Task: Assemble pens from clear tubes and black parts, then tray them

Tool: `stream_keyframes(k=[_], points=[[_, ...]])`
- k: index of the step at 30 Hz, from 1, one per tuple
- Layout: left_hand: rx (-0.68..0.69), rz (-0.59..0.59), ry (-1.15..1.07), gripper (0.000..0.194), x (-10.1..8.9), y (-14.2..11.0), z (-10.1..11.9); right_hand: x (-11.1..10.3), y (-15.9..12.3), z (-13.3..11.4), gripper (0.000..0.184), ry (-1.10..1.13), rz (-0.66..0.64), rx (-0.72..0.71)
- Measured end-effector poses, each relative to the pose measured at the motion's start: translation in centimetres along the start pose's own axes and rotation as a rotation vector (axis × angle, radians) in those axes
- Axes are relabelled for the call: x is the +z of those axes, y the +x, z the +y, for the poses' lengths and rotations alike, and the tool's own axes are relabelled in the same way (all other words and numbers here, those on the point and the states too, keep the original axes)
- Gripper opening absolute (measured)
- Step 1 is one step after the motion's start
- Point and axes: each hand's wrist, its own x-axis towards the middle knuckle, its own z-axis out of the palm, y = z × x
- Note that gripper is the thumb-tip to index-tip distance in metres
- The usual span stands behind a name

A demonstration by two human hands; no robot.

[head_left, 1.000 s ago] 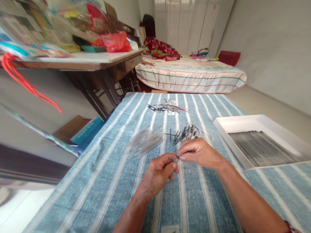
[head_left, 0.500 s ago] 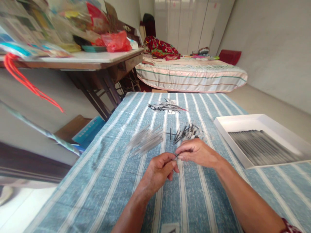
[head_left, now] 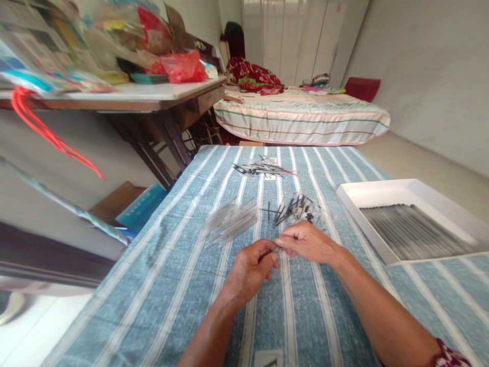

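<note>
Soft, fairly even brightness filled the room, its source impossible to tell, with pale glare on the wardrobe doors point(head_left: 290, 46) and the tiled floor point(head_left: 49, 326) nearly washed out to white at lower left, while deep shadow gathered under the side desk point(head_left: 191, 87) and a milder shade darkened the cloth-covered desk point(head_left: 153, 295) between the forearms point(head_left: 382, 300). Blur softened the fingers point(head_left: 263, 246), hiding any detail at their tips, and smeared the pale sticks point(head_left: 233, 221), the dark rods point(head_left: 405, 232) and the clutter point(head_left: 49, 46) at upper left, where the wide view also stretched shapes toward the edge
</note>
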Motion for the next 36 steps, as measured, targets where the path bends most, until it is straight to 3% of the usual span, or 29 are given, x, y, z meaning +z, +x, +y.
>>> stream_keyframes(k=[5, 9, 14, 18, 22, 26, 30, 34, 36], points=[[0.006, 0.004, 0.025, 0.009, 0.04, 0.04, -0.09, 0.14, -0.03, 0.00, 0.014, 0.104, -0.008, -0.012], [0.009, 0.005, 0.016, 0.010, 0.04, 0.03, -0.07, 0.49, 0.13, -0.13, 0.038, 0.050, -0.004, 0.043], [0.014, 0.017, 0.012, 0.008, 0.09, -0.08, 0.13, 0.38, 0.08, -0.17, 0.024, 0.132, 0.002, 0.045], [0.013, 0.020, 0.011, 0.009, 0.08, -0.17, 0.16, 0.59, 0.05, -0.05, 0.041, 0.098, 0.005, 0.111], [0.022, 0.021, 0.015, 0.009, 0.09, -0.21, 0.07, 0.78, 0.07, 0.03, 0.029, 0.139, -0.011, 0.069], [0.017, 0.034, 0.007, 0.009, 0.12, -0.18, 0.03, 0.77, 0.08, 0.02, 0.043, 0.103, 0.008, 0.121], [0.030, 0.031, 0.019, 0.009, 0.09, -0.13, -0.07, 0.69, 0.04, 0.12, 0.033, 0.155, -0.026, 0.072], [0.030, 0.037, 0.024, 0.009, 0.09, -0.07, -0.21, 0.76, 0.06, 0.22, 0.042, 0.132, -0.009, 0.130], [0.031, 0.034, 0.023, 0.009, 0.12, -0.04, -0.25, 0.77, 0.06, 0.16, 0.034, 0.162, -0.009, 0.121]])
